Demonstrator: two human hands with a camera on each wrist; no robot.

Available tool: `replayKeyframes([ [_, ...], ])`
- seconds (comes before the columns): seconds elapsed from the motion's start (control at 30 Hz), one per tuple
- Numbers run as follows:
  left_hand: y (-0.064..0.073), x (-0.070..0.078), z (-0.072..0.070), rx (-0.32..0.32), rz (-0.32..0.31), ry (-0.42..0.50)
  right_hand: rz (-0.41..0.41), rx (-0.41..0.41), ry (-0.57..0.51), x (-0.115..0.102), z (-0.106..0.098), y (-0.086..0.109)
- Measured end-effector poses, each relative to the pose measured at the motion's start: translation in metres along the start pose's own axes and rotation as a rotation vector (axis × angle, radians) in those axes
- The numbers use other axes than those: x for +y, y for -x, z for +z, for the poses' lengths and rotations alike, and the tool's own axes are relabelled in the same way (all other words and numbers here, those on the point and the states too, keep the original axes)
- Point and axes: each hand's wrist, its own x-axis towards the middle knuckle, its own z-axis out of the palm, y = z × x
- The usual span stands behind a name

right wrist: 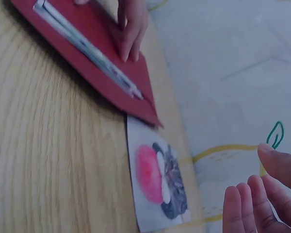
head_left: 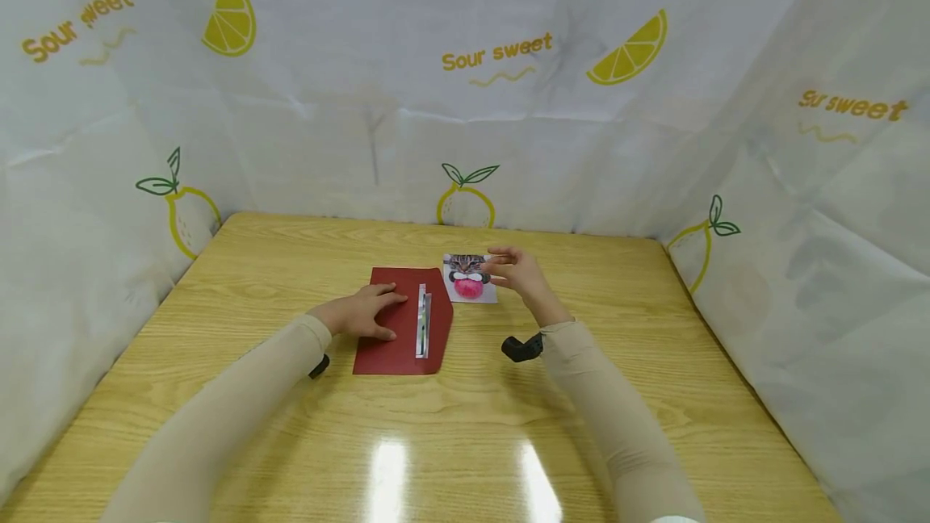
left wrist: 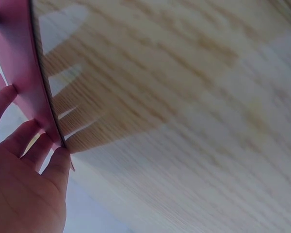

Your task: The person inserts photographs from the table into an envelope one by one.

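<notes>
A red envelope [head_left: 378, 357] lies on the table with its pointed flap side to the right. Near that side, a narrow strip of printed cards [head_left: 423, 321] shows through the envelope. My left hand [head_left: 361, 311] rests on the envelope's left part with the fingers spread. In the left wrist view its fingertips lie along the envelope [left wrist: 22, 58]. A square card [head_left: 468, 289] printed with a cat's face and a pink ball sits at the upper right of the envelope. My right hand [head_left: 519, 274] hovers by the card's right edge, fingers loosely bent, holding nothing; the right wrist view shows it apart from the card [right wrist: 150, 174].
The wooden table [head_left: 450, 442] carries two bright reflections near the front. White curtains [head_left: 327, 127] with lemon prints stand at the back and both sides. A black wrist camera [head_left: 521, 348] juts from the right sleeve, low over the table.
</notes>
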Motion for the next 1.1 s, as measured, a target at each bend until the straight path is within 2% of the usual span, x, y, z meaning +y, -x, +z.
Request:
replayKeyframes([
  [0.23,-0.001,-0.001,0.0,0.01,0.005,-0.011,0.109,0.093,0.128,0.023,-0.007,-0.024],
  [0.47,0.0,-0.001,0.0,0.003,0.009,-0.003,0.226,0.165,0.319,0.04,-0.003,-0.038],
  [0.57,-0.001,-0.001,0.001,0.002,0.007,0.003,0.234,0.188,0.369,0.042,0.001,-0.039],
  [0.8,-0.003,-0.004,0.002,0.001,0.002,0.015,0.188,0.227,0.516,0.039,0.012,-0.036],
  [1.1,-0.004,-0.005,0.002,0.008,0.006,0.017,0.262,0.273,0.695,0.032,0.023,-0.036],
])
